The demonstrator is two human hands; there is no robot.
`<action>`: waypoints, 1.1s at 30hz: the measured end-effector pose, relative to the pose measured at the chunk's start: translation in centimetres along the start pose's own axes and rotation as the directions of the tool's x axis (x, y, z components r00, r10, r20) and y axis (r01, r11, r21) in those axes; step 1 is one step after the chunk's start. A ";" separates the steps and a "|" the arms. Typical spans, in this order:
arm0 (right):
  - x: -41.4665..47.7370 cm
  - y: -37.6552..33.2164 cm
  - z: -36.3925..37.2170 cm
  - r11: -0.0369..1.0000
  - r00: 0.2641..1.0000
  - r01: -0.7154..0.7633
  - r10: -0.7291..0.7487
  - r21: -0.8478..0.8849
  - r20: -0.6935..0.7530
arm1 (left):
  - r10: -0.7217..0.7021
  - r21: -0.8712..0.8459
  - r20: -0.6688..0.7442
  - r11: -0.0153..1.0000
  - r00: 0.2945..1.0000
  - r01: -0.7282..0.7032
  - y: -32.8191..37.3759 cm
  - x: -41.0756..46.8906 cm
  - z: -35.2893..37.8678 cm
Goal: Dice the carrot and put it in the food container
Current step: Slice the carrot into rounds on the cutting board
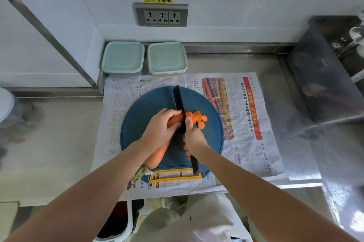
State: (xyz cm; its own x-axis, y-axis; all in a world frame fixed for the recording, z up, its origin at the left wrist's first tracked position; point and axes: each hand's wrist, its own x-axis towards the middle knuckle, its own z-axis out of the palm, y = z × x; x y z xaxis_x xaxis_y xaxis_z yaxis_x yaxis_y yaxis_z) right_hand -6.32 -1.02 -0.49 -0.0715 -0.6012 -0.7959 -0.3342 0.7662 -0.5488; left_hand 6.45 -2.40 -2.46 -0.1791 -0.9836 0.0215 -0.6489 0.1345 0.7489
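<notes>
A long orange carrot (pixel 157 156) lies diagonally on the round blue cutting board (pixel 141 115). My left hand (pixel 159 129) grips the carrot near its cut end, fingers curled over it. My right hand (pixel 194 139) grips the handle of a black knife (pixel 180 103), index finger along the blade, which stands across the carrot's tip. Several round carrot slices (pixel 198 118) lie fanned out just right of the blade. Two lidded pale green food containers (pixel 123 58) (pixel 167 58) stand side by side at the back against the wall.
The board rests on a spread newspaper (pixel 246 113) on a steel counter (pixel 55 143). A dark tray and sink (pixel 325 76) stand at the right. A wall socket (pixel 161 17) is above the containers. A bin (pixel 116 222) stands below the counter's front edge.
</notes>
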 end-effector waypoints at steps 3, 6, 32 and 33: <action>-0.1 -0.2 0.1 1.000 1.000 0.011 -0.011 -0.007 -0.013 | 0.006 0.034 -0.003 0.999 1.000 -0.006 -0.1 0.0 -0.1; 0.1 -0.3 -0.1 0.998 1.000 -0.010 0.008 -0.057 -0.028 | 0.004 0.059 -0.003 0.998 1.000 -0.004 0.0 -0.1 -0.1; -2.9 -0.4 -3.9 0.981 0.987 -0.055 0.025 0.185 0.161 | -0.033 0.187 0.068 0.982 0.997 0.020 0.0 -2.0 -0.1; -2.9 -0.5 -4.0 0.981 0.987 -0.055 0.025 0.184 0.161 | -0.032 0.188 0.069 0.982 0.997 0.018 -0.1 -2.0 -0.1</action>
State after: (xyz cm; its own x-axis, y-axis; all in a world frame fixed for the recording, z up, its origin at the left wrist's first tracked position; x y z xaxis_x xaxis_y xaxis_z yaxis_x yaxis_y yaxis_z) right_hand -9.68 -0.52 3.08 0.0725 -0.5377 -0.8400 -0.1508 0.8267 -0.5421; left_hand 6.90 -0.41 -2.50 -0.2091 -0.9767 -0.0485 -0.7797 0.1366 0.6111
